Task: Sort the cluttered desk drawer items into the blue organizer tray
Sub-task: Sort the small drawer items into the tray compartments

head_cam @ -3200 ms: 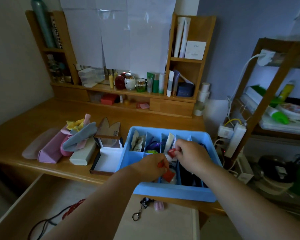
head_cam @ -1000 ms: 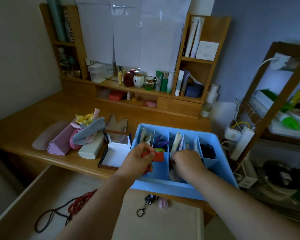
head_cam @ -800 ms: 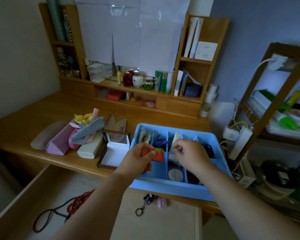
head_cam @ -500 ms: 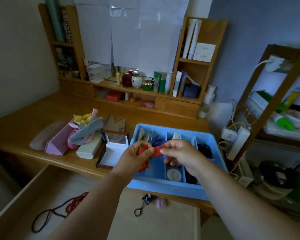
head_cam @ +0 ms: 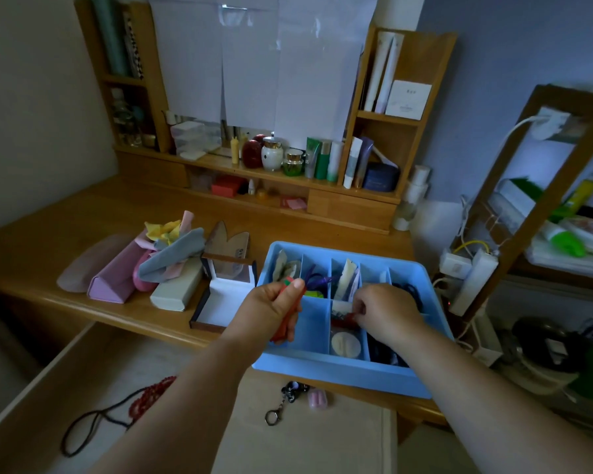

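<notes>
Two hands work over the blue organizer tray (head_cam: 339, 374). The left hand (head_cam: 271, 311) is curled round one red item (head_cam: 283, 328), whose green-tipped end shows above the thumb while its lower end juts out under the palm; it hangs above the tray's near-left compartment. The right hand (head_cam: 386, 311) reaches down into the middle column, its fingertips pinched on one small red object (head_cam: 344, 316) just above a round white pad (head_cam: 344, 342) that lies in the compartment below.

The tray sits at the worktop's (head_cam: 83, 213) front edge, overhanging the open drawer (head_cam: 100, 388). Its back row shows five slots: the first holds pale packets, the second one purple ribbon (head_cam: 317, 278), the third white sachets; the right side holds dark cables, too dim to count.

In the drawer three things lie apart: one string of red beads on a dark cord (head_cam: 124, 410), one keychain with a metal clasp (head_cam: 283, 401), and one small pink case (head_cam: 317, 398) just beside it.

Left of the tray stands one open white box (head_cam: 225, 299), touching the tray's wall. Further left lie one grey-white case (head_cam: 178, 285), one pink triangular case (head_cam: 112, 278) and one flat mauve pouch (head_cam: 83, 265), with a heap of folded cloths (head_cam: 172, 248) on top: yellow, pink and blue-grey.
</notes>
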Demonstrator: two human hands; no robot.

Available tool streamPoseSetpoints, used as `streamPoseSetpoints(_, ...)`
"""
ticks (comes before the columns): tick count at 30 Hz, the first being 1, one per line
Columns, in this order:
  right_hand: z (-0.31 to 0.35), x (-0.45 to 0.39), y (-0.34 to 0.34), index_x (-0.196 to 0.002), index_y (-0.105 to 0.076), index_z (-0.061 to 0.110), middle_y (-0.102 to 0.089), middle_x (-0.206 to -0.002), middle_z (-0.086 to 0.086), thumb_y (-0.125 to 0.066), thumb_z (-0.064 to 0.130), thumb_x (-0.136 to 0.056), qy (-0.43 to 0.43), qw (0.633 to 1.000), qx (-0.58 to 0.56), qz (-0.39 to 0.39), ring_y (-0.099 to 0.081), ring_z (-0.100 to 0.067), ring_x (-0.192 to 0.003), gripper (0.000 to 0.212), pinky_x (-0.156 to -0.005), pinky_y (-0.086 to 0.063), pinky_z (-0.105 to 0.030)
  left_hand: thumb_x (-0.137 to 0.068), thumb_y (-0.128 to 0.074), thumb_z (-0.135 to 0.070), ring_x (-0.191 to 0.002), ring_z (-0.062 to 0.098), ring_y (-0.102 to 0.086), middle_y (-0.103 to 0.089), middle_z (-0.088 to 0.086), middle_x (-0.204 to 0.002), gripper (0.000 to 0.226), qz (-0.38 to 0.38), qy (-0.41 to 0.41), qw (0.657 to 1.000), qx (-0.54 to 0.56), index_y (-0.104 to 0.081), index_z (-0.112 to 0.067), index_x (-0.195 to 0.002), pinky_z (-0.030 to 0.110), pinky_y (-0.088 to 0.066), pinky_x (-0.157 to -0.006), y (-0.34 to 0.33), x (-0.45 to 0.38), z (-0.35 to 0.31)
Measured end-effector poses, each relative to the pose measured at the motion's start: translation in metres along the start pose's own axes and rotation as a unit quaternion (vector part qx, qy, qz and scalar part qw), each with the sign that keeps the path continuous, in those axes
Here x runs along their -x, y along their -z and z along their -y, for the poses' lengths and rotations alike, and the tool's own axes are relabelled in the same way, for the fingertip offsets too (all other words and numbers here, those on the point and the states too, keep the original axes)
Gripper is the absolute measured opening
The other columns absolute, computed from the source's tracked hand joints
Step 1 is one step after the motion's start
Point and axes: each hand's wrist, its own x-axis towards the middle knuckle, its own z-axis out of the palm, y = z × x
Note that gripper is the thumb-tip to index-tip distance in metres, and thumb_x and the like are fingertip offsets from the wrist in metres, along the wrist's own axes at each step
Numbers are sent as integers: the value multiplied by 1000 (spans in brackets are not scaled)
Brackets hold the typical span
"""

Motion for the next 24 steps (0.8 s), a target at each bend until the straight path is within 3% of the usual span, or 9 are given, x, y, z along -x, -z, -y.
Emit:
streamPoseSetpoints(6,15,-5,-18,-76,-51,25,-61,-88,0,-59,20,-84,10,992,127,6,-62,-22,-84,13,-56,-34,-29,-72,-60,-57,-37,16,-42,-45,1,-47,42,21,8,1000,12,-50,-17,-63,23,-35,-38,0,-2,1)
streamPoseSetpoints(8,8,-5,-8,-74,-55,28,-64,-88,4,-62,25,-84,-14,999,48,10,-62,-19,-85,13,-63,-42,-29,-73,-62,-55,-38,15,-44,-47,0,-49,40,28,10,1000,5,-51,-17,-67,24,-37,-40,-1,-3,2)
streamPoseSetpoints(10,-2,-5,11,-72,-62,29,-64,-81,11,-66,26,-84,-34,993,-115,8,-62,-12,-82,13,-68,-45,-25,-81,-63,-48,-42,14,-47,-50,-1,-51,34,31,16,999,-11,-53,-15,-78,26,-39,-42,0,-3,2)
streamPoseSetpoints(12,-1,-1,28,-70,-65,27,-66,-70,15,-64,25,-87,-15,960,-278,1,-62,0,-73,17,-62,-43,-15,-86,-63,-39,-44,14,-50,-53,-2,-54,26,33,22,998,-40,-54,-15,-86,26,-41,-44,1,-4,3)
streamPoseSetpoints(14,14,5,38,-75,-68,31,-68,-65,16,-63,30,-89,6,923,-382,50,-60,5,-60,15,-52,-42,-9,-86,-65,-33,-48,14,-53,-55,-1,-55,20,45,26,995,-86,-54,-17,-88,27,-45,-48,1,-4,3)
streamPoseSetpoints(16,28,8,37,-87,-68,32,-70,-72,10,-66,34,-86,18,895,-428,120,-61,-1,-60,3,-52,-45,-14,-85,-68,-30,-51,14,-55,-58,1,-56,18,59,28,990,-124,-54,-20,-92,28,-47,-53,1,-2,2)
streamPoseSetpoints(18,38,10,32,-88,-69,29,-68,-68,9,-72,32,-81,39,893,-423,147,-60,-2,-58,9,-53,-46,-17,-82,-71,-31,-51,11,-57,-60,0,-56,20,61,18,988,-142,-58,-22,-94,25,-49,-54,0,0,1)
streamPoseSetpoints(22,44,8,29,-73,-66,24,-60,-50,14,-71,20,-82,29,897,-435,68,-52,0,-46,11,-50,-42,-15,-78,-75,-32,-49,11,-56,-58,-2,-55,22,44,14,986,-161,-59,-21,-88,22,-51,-53,-3,1,0)
streamPoseSetpoints(24,40,8,32,-82,-66,27,-62,-55,13,-71,19,-83,27,873,-483,69,-53,-1,-46,9,-47,-41,-15,-80,-73,-33,-49,11,-55,-56,-3,-56,21,41,16,987,-156,-58,-20,-85,24,-51,-54,-4,0,-1)
